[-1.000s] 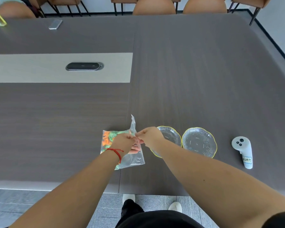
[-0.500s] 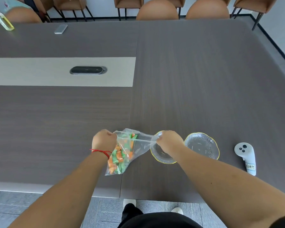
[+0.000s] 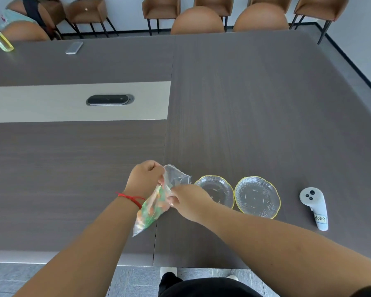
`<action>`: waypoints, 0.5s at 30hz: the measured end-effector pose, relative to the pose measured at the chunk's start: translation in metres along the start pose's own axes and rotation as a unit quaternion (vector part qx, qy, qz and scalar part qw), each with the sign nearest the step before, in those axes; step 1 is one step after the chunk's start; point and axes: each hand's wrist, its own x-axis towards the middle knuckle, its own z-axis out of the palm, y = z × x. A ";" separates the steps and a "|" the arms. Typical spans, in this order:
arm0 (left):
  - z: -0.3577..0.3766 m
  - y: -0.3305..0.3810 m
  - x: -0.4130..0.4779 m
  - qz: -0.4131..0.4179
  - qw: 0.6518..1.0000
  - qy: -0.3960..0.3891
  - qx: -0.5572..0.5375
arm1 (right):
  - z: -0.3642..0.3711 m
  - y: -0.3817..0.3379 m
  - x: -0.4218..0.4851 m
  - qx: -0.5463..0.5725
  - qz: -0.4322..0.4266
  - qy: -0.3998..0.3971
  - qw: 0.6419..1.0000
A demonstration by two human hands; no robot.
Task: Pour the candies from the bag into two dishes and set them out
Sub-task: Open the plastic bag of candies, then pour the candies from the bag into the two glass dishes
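Spanning the room, a grey table (image 3: 255,103); both hands' grip closed on the candy bag (image 3: 156,202).

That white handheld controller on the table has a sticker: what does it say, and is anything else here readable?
"Hoog", roughly: handwritten on the sticker on the white controller, too blurred to be sure.
Candy bag, two glass dishes, phone: no readable text.

The right hand (image 3: 189,200) released the bag's right corner and moved left, closing on the bag (image 3: 156,202) at frame centre, just below the left hand (image 3: 146,179). The bag mouth, stretched wide half a second earlier, collapsed. The left dish (image 3: 217,190) became mostly uncovered.
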 end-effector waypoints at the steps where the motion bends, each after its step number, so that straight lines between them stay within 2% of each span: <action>1: -0.001 -0.003 -0.001 0.005 0.999 -0.017 -0.032 | -0.005 -0.004 0.004 0.038 0.023 0.013 0.999; 2: -0.003 -0.010 -0.001 0.024 0.998 -0.044 -0.031 | -0.011 -0.009 0.007 0.079 0.046 0.025 0.995; 5: -0.002 -0.048 -0.010 0.074 0.983 -0.142 0.090 | -0.038 -0.022 0.013 0.215 0.071 0.068 0.972; 7: 0.002 -0.086 -0.021 0.057 0.976 -0.115 0.174 | -0.056 -0.035 0.017 0.269 0.067 0.072 0.958; 9: 0.007 -0.109 -0.029 0.002 0.973 -0.034 0.228 | -0.069 -0.044 0.021 0.305 0.058 0.053 0.949; 12: 0.008 -0.127 -0.033 -0.110 0.981 0.036 0.158 | -0.085 -0.047 0.027 0.347 0.052 0.033 0.936; 15: 0.001 -0.129 -0.034 -0.139 0.989 0.028 0.031 | -0.100 -0.030 0.029 0.380 0.072 0.080 0.919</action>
